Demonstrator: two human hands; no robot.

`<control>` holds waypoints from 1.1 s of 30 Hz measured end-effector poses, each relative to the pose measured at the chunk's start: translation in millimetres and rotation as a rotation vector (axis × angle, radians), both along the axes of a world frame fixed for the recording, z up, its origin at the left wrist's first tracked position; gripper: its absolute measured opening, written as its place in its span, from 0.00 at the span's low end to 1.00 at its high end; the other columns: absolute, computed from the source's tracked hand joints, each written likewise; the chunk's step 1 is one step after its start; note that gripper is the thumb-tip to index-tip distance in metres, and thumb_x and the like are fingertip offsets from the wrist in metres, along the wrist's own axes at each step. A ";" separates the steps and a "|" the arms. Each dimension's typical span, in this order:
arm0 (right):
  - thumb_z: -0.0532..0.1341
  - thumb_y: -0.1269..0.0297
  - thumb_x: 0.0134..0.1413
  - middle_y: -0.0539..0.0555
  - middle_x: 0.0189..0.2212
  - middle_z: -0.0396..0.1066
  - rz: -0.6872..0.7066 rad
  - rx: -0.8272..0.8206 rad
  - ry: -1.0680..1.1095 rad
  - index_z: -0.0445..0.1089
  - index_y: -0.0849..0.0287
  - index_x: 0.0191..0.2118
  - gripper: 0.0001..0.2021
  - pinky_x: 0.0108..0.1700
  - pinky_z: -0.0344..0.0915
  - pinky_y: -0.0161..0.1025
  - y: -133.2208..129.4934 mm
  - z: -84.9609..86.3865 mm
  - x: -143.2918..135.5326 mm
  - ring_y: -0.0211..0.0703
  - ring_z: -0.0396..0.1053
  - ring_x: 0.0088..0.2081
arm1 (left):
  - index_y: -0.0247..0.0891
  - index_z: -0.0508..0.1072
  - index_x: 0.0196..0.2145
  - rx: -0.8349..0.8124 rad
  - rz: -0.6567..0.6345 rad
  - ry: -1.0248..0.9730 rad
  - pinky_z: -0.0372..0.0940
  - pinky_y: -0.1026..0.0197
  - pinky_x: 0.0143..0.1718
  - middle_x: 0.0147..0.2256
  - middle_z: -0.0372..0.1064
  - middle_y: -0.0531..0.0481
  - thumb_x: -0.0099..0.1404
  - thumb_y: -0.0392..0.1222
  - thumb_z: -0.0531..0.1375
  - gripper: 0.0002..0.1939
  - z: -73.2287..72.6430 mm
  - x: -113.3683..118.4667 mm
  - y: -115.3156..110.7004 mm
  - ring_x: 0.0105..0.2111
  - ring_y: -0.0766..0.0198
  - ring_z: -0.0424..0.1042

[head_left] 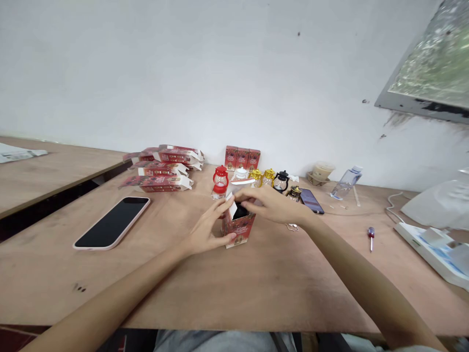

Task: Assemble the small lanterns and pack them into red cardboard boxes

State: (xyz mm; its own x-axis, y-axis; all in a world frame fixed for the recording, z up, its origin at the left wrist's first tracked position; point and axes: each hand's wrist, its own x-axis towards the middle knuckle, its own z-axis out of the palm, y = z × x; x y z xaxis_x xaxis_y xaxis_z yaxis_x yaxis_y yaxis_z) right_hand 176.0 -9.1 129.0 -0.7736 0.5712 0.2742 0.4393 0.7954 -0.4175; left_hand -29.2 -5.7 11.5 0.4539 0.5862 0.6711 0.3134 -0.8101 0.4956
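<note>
Presently, your left hand (210,230) is holding one open red box (242,231) on the table (227,288); your right hand (269,203) is curling fingers at its mouth, grip unclear. Crooked pushing could be creasing the white flap (233,209).

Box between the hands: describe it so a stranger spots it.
On the brown table, find the left hand and right hand. Between them is a red box. Its open top shows something black inside, unlike the three boxes by the wall.
</note>
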 end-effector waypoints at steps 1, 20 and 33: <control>0.49 0.74 0.57 0.51 0.35 0.72 -0.016 0.007 0.100 0.68 0.57 0.42 0.13 0.42 0.63 0.38 1.1 -2.4 3.6 0.38 0.69 0.38 | 0.46 0.48 0.64 -0.004 0.002 -0.019 0.67 0.52 0.49 0.60 0.52 0.42 0.57 0.43 0.61 0.40 -0.1 0.0 -0.8 0.57 0.51 0.59; 0.69 0.60 0.40 0.52 0.46 0.71 -0.027 -0.765 0.769 0.66 0.53 0.49 0.26 0.52 0.62 0.42 15.2 -55.8 -7.1 0.44 0.68 0.48 | 0.42 0.64 0.53 -0.260 -0.219 -0.070 0.67 0.57 0.46 0.50 0.62 0.44 0.63 0.46 0.57 0.21 21.7 -4.9 -11.3 0.49 0.58 0.66; 0.53 0.55 0.61 0.51 0.54 0.66 0.079 -0.218 0.409 0.67 0.48 0.53 0.16 0.59 0.55 0.47 -5.9 -44.0 8.2 0.44 0.60 0.58 | 0.41 0.61 0.49 -0.184 -0.163 -0.182 0.67 0.52 0.49 0.51 0.63 0.43 0.61 0.43 0.59 0.20 13.9 -1.3 -9.3 0.50 0.57 0.66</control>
State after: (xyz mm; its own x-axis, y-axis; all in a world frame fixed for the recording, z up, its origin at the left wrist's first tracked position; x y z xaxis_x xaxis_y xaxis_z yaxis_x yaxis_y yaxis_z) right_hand 184.2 -15.0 85.0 -0.6709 0.5928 0.4454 0.1454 0.6942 -0.7049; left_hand -30.5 -15.0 25.4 0.4344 0.6347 0.6391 0.0794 -0.7338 0.6747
